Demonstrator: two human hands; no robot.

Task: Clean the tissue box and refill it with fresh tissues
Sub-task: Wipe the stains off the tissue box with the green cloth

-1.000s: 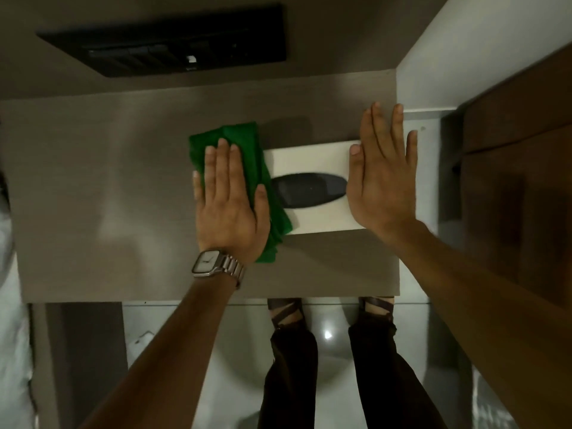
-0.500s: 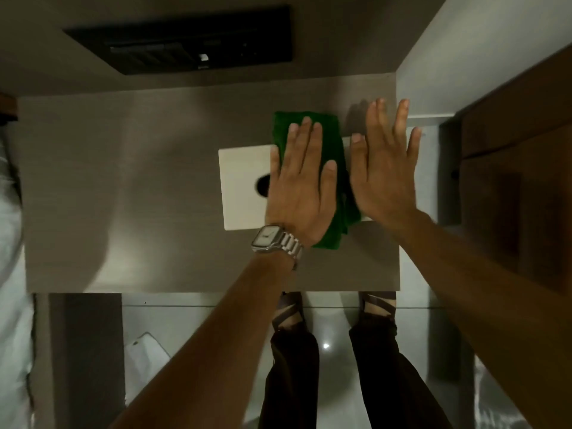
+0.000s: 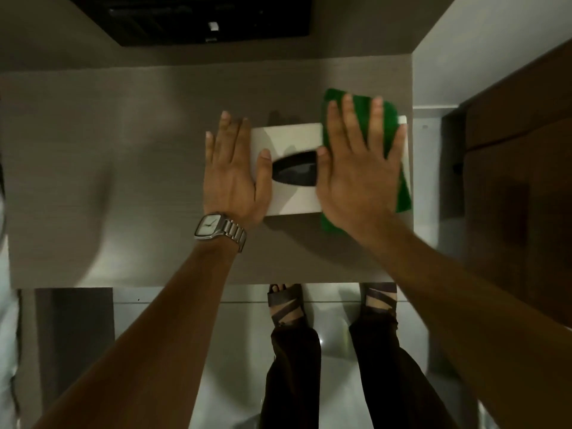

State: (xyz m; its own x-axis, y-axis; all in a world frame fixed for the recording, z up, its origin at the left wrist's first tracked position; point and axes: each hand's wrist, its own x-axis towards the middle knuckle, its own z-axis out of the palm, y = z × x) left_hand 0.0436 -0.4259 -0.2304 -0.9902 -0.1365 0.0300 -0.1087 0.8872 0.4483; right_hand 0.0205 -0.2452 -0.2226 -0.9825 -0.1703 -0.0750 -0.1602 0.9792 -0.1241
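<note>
A white tissue box (image 3: 288,137) with a dark oval opening (image 3: 294,171) lies on the grey wooden table (image 3: 123,181) near its right edge. My left hand (image 3: 232,178), with a wristwatch (image 3: 213,226) on it, rests flat on the box's left end with fingers spread. My right hand (image 3: 356,174) presses flat on a green cloth (image 3: 405,193) that covers the box's right end. No tissue shows in the opening.
A dark wooden cabinet (image 3: 510,181) stands close to the right of the table. A black vent-like panel (image 3: 201,20) sits beyond the table's far edge. My sandalled feet (image 3: 288,301) stand on the pale floor below the near edge.
The green cloth went from the box's left end across to its right end. It was under my left hand and is now under my right. My left hand moved back to the left end.
</note>
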